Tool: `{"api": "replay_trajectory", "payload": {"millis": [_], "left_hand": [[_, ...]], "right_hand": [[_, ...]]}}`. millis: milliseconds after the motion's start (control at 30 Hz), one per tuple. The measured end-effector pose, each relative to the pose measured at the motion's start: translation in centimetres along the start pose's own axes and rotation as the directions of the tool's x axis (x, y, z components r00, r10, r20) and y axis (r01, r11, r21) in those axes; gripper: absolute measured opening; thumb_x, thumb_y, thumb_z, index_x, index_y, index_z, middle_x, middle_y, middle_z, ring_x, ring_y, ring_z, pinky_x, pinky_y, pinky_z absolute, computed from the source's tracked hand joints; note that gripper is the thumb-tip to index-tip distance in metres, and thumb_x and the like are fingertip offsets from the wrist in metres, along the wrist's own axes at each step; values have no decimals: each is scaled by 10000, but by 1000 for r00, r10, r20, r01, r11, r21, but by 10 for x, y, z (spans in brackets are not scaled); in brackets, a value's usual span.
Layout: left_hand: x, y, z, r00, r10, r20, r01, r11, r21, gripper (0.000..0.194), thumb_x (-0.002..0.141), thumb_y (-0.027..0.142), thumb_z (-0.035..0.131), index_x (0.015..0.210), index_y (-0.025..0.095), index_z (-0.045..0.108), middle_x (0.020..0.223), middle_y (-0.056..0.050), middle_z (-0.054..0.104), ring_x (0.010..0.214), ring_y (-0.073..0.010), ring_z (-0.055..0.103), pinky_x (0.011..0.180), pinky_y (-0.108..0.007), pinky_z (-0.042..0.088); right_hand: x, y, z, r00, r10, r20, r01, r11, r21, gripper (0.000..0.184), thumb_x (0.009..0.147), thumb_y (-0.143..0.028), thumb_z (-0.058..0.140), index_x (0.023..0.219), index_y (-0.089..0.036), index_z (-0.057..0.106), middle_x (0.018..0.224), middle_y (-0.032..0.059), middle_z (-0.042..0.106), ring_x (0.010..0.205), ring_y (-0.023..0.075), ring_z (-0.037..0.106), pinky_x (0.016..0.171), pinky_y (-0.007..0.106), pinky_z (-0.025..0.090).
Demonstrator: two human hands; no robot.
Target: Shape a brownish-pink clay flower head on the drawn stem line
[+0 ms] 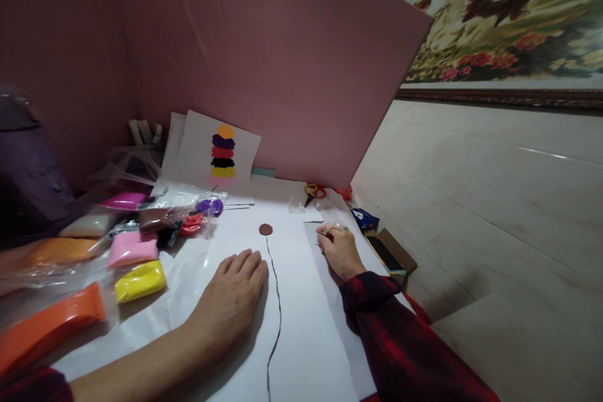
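My left hand lies palm down on a large white sheet of paper, fingers stretched out and holding nothing. Just right of its fingers runs a long, wavy black line, topped by a flat brown disc. My right hand rests at the sheet's right side, its fingers pinched around a small clear plastic piece whose exact kind is unclear. Beyond that hand lie scissors with yellow and red handles and another clear plastic bit.
Bagged coloured clay packs, including yellow, pink and orange, crowd the left. A sheet with stacked colour blobs leans against the pink panel. An open cardboard box lies by the tiled wall.
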State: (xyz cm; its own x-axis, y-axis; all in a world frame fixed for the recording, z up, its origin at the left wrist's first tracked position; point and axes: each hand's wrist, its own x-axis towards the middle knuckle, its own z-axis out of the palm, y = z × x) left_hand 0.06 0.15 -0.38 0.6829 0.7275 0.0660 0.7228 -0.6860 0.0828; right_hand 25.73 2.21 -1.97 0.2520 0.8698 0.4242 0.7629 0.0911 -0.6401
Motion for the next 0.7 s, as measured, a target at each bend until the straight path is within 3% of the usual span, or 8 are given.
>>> {"api": "replay_trajectory", "payload": {"millis": [167, 700], "left_hand": [[1, 1, -2, 1000, -3, 17, 2, 1000, 8, 535, 764, 45, 377, 1273, 92, 536, 1401, -155, 500, 1340, -322, 386, 1068, -474, 335], [0, -2, 4, 999, 8, -45, -8, 1000, 18, 517, 759, 51, 396, 1246, 128, 550, 1386, -132, 521, 1320, -305, 414, 1054, -461, 349]], "right_hand": [[0, -4, -3, 998, -14, 61, 16, 999, -40, 180, 761, -155, 509, 761, -168, 689, 597, 20, 642, 531, 166, 587, 597, 280, 471], [0, -3, -2, 998, -9, 57, 11, 1000, -27, 187, 761, -156, 490, 755, -176, 677, 570, 7, 621, 509, 158, 567, 563, 266, 456]]}}
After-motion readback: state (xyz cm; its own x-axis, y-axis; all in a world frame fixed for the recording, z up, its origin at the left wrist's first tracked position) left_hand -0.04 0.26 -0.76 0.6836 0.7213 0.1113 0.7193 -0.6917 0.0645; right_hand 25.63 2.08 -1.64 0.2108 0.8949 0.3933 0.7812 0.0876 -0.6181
